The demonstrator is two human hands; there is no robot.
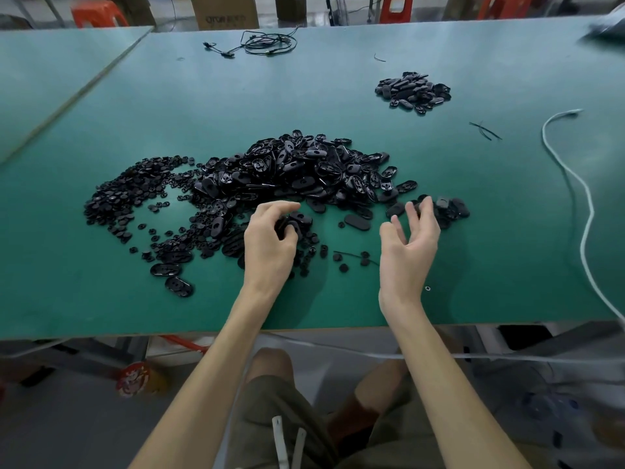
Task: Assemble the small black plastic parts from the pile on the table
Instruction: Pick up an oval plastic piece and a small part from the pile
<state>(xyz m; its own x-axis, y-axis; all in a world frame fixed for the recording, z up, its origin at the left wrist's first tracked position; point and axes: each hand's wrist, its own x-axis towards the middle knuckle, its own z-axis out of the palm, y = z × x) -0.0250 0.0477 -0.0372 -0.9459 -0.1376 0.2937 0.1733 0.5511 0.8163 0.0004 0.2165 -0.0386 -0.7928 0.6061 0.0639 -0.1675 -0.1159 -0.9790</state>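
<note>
Two bare hands worked above a green table (490, 272), seen from the head camera. The table's near edge ran across at 6 o'clock, under both forearms. At 10 o'clock a seam separated it from a second green top. Open green surface lay between the wrists and the near edge, and again at 3 o'clock of the right hand (407, 245), as far as a white cord (589, 211) that looped towards the right-hand margin.

The main pile (297, 167) of black oval parts lay at 12 o'clock from the left hand (270, 240), its near fringe touching the fingertips. A spread of smaller round parts (128, 194) lay at 10 o'clock. A separate heap (412, 91) of oval parts lay well apart at 1 o'clock, far across the table.

The left hand was palm-down, its fingers curled round an oval part (299, 219) at the pile's fringe. The right hand was held edge-on, fingers loosely spread and holding nothing. Its fingertips were just beside a small cluster (448, 208) of parts at 1 o'clock.

A coiled black cable (269, 45) lay near the far edge at 12 o'clock. Beyond it stood a cardboard box (223, 10) whose print was too blurred to read.
</note>
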